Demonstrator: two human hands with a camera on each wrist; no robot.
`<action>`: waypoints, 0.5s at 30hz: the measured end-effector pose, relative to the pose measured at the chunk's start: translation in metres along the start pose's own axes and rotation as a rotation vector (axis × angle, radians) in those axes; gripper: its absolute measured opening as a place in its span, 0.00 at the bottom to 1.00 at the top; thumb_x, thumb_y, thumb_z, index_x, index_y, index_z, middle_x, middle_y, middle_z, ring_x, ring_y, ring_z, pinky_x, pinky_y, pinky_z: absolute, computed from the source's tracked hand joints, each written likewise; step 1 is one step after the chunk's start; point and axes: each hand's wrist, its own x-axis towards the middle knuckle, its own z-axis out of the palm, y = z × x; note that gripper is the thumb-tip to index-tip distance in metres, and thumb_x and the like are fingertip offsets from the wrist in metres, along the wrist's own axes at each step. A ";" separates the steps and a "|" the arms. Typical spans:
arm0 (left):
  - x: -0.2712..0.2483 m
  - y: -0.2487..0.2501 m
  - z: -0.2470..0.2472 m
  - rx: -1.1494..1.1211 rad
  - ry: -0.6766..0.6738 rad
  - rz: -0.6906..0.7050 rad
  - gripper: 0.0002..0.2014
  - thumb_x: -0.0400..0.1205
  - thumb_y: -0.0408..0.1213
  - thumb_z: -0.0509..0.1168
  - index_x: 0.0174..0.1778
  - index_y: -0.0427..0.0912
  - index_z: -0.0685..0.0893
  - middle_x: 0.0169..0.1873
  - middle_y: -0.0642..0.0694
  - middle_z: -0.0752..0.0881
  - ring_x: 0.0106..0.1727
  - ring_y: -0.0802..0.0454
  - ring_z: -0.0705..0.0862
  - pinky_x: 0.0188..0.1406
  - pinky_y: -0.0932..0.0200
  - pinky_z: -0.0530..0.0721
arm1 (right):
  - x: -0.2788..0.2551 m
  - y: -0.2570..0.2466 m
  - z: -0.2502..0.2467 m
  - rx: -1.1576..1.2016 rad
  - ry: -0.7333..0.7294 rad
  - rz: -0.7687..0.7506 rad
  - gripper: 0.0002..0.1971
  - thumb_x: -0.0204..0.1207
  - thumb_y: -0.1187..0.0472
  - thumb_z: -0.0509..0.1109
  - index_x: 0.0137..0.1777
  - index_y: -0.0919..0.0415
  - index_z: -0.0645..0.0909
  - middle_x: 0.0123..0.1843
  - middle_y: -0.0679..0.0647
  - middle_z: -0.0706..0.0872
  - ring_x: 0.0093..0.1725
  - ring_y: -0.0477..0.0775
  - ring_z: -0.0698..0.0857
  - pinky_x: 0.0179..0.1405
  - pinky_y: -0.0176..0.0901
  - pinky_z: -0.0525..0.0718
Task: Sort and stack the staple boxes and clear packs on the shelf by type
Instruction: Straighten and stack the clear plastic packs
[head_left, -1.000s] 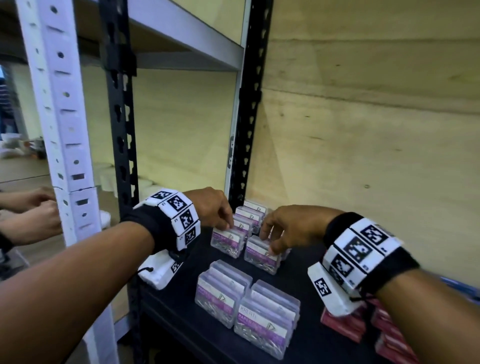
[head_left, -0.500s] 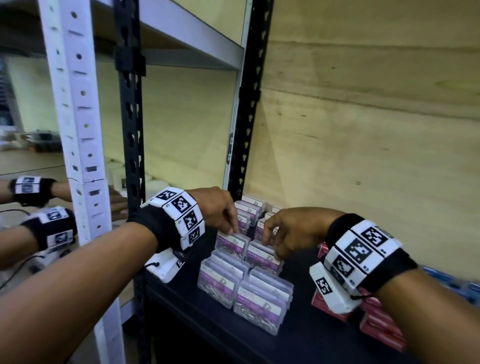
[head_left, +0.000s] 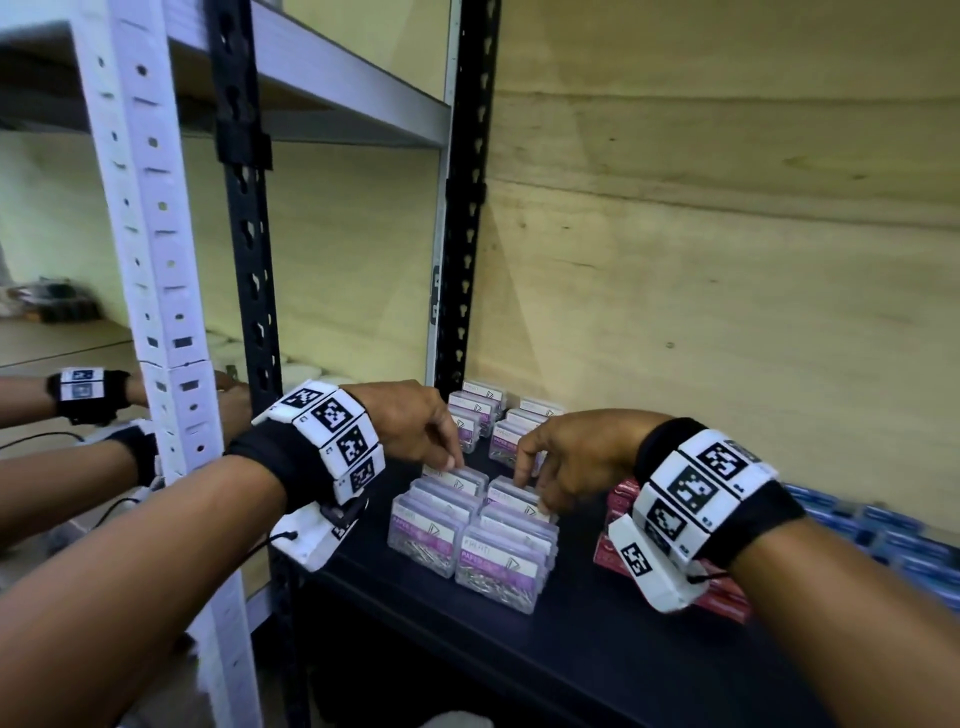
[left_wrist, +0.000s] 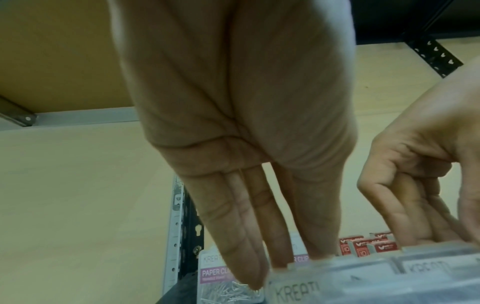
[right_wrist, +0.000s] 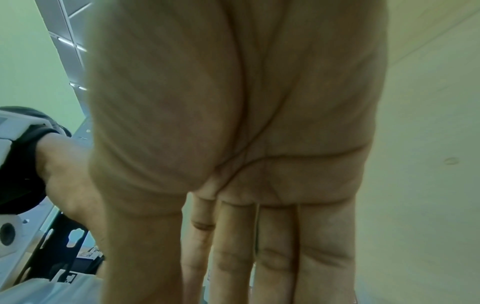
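Note:
Clear paper-clip packs with purple labels stand in a tight group (head_left: 467, 545) near the front of the black shelf (head_left: 571, 654). More of them stand at the back corner (head_left: 483, 415). My left hand (head_left: 452, 460) pinches the top of the pack at the rear of the group's left row (left_wrist: 337, 286). My right hand (head_left: 530, 486) pinches the rear pack of the right row (head_left: 514, 496), thumb on the near side and fingers behind. Red staple boxes (head_left: 621, 496) lie right of the packs, partly hidden by my right wrist. In the right wrist view the fingertips are cut off.
Blue boxes (head_left: 883, 535) line the back wall at the right. A black upright (head_left: 467, 208) and a white upright (head_left: 156, 260) stand at the left. Another person's hands (head_left: 88, 395) work on the neighbouring shelf. A plywood wall closes the back.
Both hands have drawn their clear packs forward from mid-shelf until they stand against the back of the front group. The camera has shifted, bringing the other person's wrists into view.

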 end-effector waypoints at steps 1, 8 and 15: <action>-0.001 0.000 0.000 0.002 0.007 -0.004 0.09 0.80 0.46 0.70 0.56 0.57 0.90 0.48 0.65 0.89 0.51 0.69 0.83 0.61 0.63 0.79 | -0.001 0.001 0.000 0.013 -0.002 0.000 0.15 0.76 0.64 0.75 0.58 0.48 0.81 0.55 0.56 0.92 0.57 0.56 0.90 0.62 0.53 0.87; -0.007 0.000 0.004 0.009 -0.005 0.004 0.09 0.80 0.48 0.70 0.55 0.60 0.90 0.48 0.67 0.89 0.51 0.69 0.84 0.63 0.58 0.82 | -0.011 0.004 0.002 0.070 -0.036 -0.019 0.16 0.77 0.69 0.73 0.60 0.52 0.80 0.58 0.60 0.90 0.57 0.58 0.89 0.57 0.48 0.87; -0.011 0.002 0.004 -0.002 -0.022 0.014 0.10 0.82 0.47 0.69 0.58 0.60 0.89 0.52 0.65 0.89 0.54 0.67 0.84 0.63 0.57 0.82 | -0.017 0.006 0.001 0.064 -0.062 -0.044 0.17 0.78 0.67 0.73 0.65 0.53 0.79 0.57 0.54 0.90 0.48 0.51 0.88 0.50 0.42 0.87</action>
